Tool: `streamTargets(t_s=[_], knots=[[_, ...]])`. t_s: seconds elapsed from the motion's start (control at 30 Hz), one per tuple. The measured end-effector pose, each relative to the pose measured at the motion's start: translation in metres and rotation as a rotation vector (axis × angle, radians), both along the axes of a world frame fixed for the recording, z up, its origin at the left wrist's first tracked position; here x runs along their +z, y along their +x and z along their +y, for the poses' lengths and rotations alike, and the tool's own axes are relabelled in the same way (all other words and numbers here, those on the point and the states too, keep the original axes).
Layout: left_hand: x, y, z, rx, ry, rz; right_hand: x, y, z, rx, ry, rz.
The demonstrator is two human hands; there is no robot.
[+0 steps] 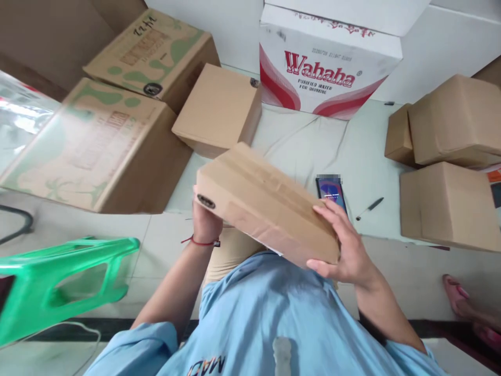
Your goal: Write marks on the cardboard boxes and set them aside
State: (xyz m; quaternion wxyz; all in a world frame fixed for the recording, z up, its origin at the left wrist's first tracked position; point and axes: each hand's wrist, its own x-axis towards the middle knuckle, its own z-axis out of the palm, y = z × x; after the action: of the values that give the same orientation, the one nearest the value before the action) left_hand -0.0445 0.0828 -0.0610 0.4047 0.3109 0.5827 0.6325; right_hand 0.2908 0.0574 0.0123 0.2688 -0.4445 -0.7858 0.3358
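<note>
A long brown cardboard box (270, 203) is held up, tilted, in front of my body, its dark oval mark facing me at the left end. My left hand (206, 216), with a red string at the wrist, grips that end; the box hides most of its fingers. At the other end my right hand (344, 243) clasps the box, thumb below and fingers on top. Just beyond the right fingers lies a smartphone (331, 190) with its screen lit, partly covered by that hand. A dark-tipped pen (370, 209) rests to the right of the phone.
A small plain carton (219, 104) and green-printed cartons (82, 136) stand on the left of the table (305, 138). A Wahaha carton (324, 68) is at the back. Several brown boxes (450, 203) sit at right. A green stool (86, 277) is at lower left; a person's foot (456, 295) shows at right.
</note>
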Motion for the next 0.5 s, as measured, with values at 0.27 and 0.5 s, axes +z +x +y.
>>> streamTargets(t_s=[0.27,0.5], knots=[[0.014,-0.043,-0.043,-0.007,-0.076,-0.457,-0.034,-0.027,0.02,0.167,0.053,-0.073],[0.035,-0.035,-0.053,-0.171,-0.136,-0.335,-0.036,-0.023,0.014,-0.393,-0.334,-0.058]])
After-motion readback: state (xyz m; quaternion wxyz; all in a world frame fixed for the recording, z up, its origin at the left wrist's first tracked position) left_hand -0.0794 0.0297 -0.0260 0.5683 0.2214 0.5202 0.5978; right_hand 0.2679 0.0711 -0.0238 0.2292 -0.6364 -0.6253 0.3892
